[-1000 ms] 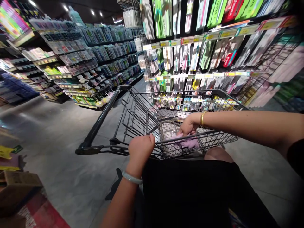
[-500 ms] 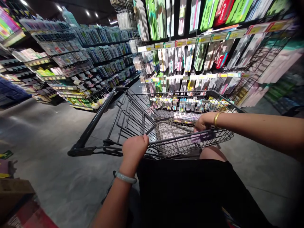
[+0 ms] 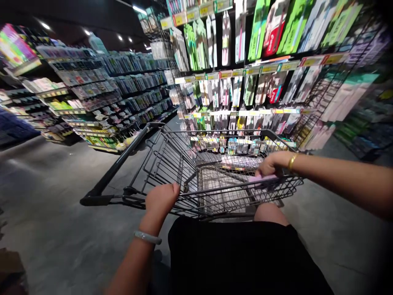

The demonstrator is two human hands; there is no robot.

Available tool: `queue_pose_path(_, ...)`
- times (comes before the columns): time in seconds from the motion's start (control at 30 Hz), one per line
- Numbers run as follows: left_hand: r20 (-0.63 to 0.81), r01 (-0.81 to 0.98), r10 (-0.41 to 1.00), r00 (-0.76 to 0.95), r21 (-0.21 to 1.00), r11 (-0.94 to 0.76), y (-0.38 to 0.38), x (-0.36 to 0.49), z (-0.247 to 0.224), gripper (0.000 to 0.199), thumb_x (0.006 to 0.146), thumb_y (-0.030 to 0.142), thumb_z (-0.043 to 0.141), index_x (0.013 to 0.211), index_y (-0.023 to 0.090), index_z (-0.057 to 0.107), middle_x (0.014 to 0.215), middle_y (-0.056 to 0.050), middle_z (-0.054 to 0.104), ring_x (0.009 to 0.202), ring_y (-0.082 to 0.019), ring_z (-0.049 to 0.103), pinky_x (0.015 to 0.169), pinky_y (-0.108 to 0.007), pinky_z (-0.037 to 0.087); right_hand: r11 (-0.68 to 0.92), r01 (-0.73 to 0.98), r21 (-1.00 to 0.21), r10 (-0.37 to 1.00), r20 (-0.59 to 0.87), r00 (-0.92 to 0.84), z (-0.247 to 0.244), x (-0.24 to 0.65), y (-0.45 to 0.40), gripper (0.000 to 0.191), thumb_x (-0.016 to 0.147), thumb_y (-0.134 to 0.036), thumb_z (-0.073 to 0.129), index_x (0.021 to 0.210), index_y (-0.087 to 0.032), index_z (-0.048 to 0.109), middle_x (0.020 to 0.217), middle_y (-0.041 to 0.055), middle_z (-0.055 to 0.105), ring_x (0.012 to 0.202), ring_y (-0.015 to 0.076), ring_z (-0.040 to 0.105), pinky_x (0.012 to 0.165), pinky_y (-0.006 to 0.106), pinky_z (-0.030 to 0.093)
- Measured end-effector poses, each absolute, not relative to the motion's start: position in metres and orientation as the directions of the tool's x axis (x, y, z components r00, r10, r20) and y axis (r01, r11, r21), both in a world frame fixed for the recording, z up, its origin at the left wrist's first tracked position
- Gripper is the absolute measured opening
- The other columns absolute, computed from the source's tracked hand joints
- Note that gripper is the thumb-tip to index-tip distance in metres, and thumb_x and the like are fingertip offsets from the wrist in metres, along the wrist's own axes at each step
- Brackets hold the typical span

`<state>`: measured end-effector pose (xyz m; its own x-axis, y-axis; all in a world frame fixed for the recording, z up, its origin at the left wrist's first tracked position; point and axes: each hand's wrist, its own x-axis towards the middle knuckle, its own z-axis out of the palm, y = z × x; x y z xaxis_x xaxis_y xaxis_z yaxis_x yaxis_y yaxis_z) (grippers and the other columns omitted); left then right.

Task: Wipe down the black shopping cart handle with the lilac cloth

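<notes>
A dark wire shopping cart (image 3: 227,186) stands across in front of me, its handle (image 3: 115,164) to the left. My left hand (image 3: 161,200) is closed round the near top rail of the basket, close to the handle end. My right hand (image 3: 270,164) reaches over the near rail into the basket's front end, fingers bent down on a pink-and-dark item (image 3: 260,180). Wire mesh partly covers that item, and its kind does not show. The fingertips are partly hidden against it.
A display rack (image 3: 239,78) with hanging packets and price strips rises just behind the cart. More stocked shelves (image 3: 89,86) line the left side. Grey floor (image 3: 55,196) lies to the left of the cart. A brown box (image 3: 10,262) sits at lower left.
The view has tilted up, so rack and cart appear lower. My right hand stays at the pink-and-dark item, with more of its pink side showing. The left hand keeps its grip on the rail.
</notes>
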<state>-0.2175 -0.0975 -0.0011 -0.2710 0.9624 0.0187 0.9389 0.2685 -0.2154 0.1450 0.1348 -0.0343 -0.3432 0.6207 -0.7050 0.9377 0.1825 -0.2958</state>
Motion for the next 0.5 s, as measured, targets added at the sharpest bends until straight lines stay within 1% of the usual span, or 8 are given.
queue_pose_path(0.1,0.022,0.939,0.960,-0.278,-0.203,0.276,-0.094,-0.221,0.001,0.054,0.099,0.031,0.028,0.079,0.013,0.075,0.079,-0.017,0.073,0.081,-0.030,0.070,0.069,-0.037,0.047,0.270,0.924,-0.269,0.608,-0.697,-0.381,-0.052,0.157,0.128,0.024,0.053,0.003,0.063,0.069,-0.015,0.063,0.053,-0.0075,0.052,0.047,0.0099,0.046,0.060,0.029,0.046)
queue_pose_path(0.17,0.012,0.938,0.954,-0.298,-0.179,0.296,-0.091,-0.223,0.002,0.055,0.100,0.031,0.027,0.077,0.014,0.074,0.079,-0.016,0.073,0.081,-0.029,0.070,0.069,-0.037,0.048,0.310,0.906,-0.289,0.611,-0.669,-0.422,-0.055,0.164,0.130,0.027,0.053,0.000,0.065,0.073,-0.018,0.065,0.054,-0.0077,0.050,0.049,0.0104,0.043,0.060,0.029,0.045)
queue_pose_path(0.23,0.005,0.936,0.950,-0.312,-0.172,0.308,-0.089,-0.226,0.001,0.055,0.100,0.032,0.027,0.077,0.015,0.074,0.081,-0.016,0.073,0.081,-0.028,0.070,0.069,-0.037,0.048,0.329,0.884,-0.334,0.588,-0.659,-0.468,-0.050,0.173,0.135,0.022,0.057,-0.007,0.067,0.075,-0.020,0.067,0.056,-0.0066,0.051,0.051,0.0112,0.042,0.059,0.028,0.043)
queue_pose_path(0.3,0.009,0.933,0.949,-0.316,-0.178,0.313,-0.087,-0.228,0.001,0.055,0.100,0.032,0.026,0.078,0.014,0.074,0.083,-0.016,0.074,0.082,-0.029,0.070,0.070,-0.037,0.047,0.333,0.854,-0.401,0.537,-0.663,-0.521,-0.039,0.185,0.141,0.013,0.065,-0.021,0.070,0.078,-0.021,0.069,0.061,-0.0040,0.055,0.054,0.0125,0.045,0.059,0.026,0.043)
queue_pose_path(0.33,0.006,0.933,0.949,-0.316,-0.180,0.312,-0.086,-0.229,0.001,0.055,0.100,0.031,0.026,0.078,0.014,0.073,0.084,-0.016,0.074,0.083,-0.029,0.070,0.070,-0.037,0.047,0.329,0.838,-0.436,0.508,-0.667,-0.546,-0.034,0.192,0.144,0.014,0.069,-0.029,0.069,0.081,-0.022,0.071,0.065,-0.0024,0.058,0.057,0.0132,0.048,0.060,0.026,0.043)
queue_pose_path(0.4,-0.016,0.938,0.952,-0.305,-0.177,0.298,-0.085,-0.231,0.002,0.056,0.101,0.031,0.024,0.078,0.015,0.072,0.084,-0.015,0.074,0.085,-0.028,0.070,0.071,-0.036,0.046,0.312,0.812,-0.493,0.454,-0.674,-0.583,-0.027,0.204,0.148,0.025,0.073,-0.042,0.067,0.089,-0.023,0.073,0.076,0.0006,0.065,0.065,0.0150,0.056,0.063,0.025,0.046)
queue_pose_path(0.5,-0.087,0.948,0.951,-0.295,-0.152,0.280,-0.083,-0.234,0.007,0.055,0.101,0.032,0.023,0.078,0.017,0.071,0.086,-0.013,0.074,0.086,-0.026,0.070,0.070,-0.033,0.044,0.303,0.795,-0.526,0.430,-0.669,-0.606,-0.031,0.213,0.145,0.035,0.073,-0.049,0.064,0.097,-0.026,0.074,0.093,0.0038,0.070,0.076,0.0182,0.064,0.069,0.027,0.050)
